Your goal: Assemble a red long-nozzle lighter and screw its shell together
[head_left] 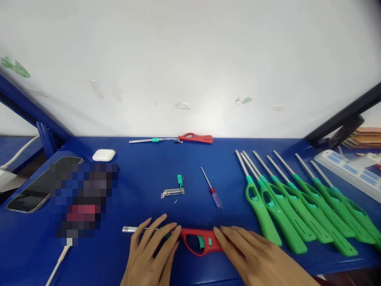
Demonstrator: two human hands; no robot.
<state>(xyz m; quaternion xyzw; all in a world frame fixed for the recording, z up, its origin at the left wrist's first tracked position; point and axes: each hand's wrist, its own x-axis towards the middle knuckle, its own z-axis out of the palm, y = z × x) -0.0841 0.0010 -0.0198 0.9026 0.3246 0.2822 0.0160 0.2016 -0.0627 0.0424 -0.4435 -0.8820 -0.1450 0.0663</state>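
Note:
A red gas lighter [208, 233] with a teal trigger lies sideways at the front of the blue table, its metal tube [129, 229] pointing left. My left hand [154, 250] curls over the tube and neck, fingers a little apart and the thumb side hidden. At the other end, my right hand [250, 250] is closed around the rear of the red handle and covers it. Beyond them lie a clear fuel tank [174, 192], a small teal piece [179, 180], a tiny pin [176, 201] and a screwdriver [216, 198] with a clear purplish handle.
Several green gas lighters [285, 198] lie in a row to the right, near a white power strip [339, 167]. By the wall are a red handle shell [198, 139] and a wired metal tube [143, 140]. A phone [32, 190] and white earbud case [103, 155] occupy the left.

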